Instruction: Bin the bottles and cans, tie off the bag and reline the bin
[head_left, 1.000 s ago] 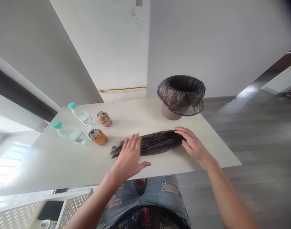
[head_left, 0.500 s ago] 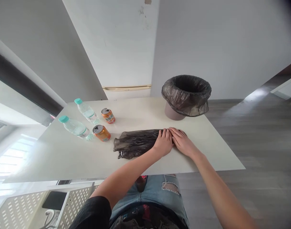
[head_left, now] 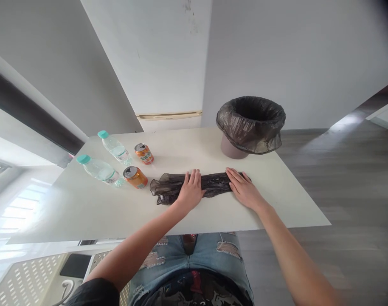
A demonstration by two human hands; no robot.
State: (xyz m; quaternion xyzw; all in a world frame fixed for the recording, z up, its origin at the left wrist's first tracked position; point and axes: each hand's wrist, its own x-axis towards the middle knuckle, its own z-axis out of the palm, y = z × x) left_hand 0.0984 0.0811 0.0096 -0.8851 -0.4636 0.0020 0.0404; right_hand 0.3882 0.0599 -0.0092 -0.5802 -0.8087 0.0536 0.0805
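Observation:
A black plastic garbage bag (head_left: 215,185) lies flattened in a long strip across the white table. My left hand (head_left: 191,190) presses on it near its middle, fingers stretched out and palm down. At the bag's right end my right hand (head_left: 243,188) rests flat, its fingers extended over the plastic. The bag's left end is loose and crumpled, while the stretch between my hands is narrow and creased lengthwise. Parts of the bag are hidden beneath both hands.
Two orange cans (head_left: 135,177) and two clear bottles with teal caps (head_left: 100,169) stand left on the white table (head_left: 181,148). A trash bin lined with a black bag (head_left: 234,149) stands at the back right. A perforated plastic basket (head_left: 28,278) is below the table's left front.
My left hand has slid left along the bag, away from my right hand, which stays at the right end. The bag's middle is now narrower and flatter.

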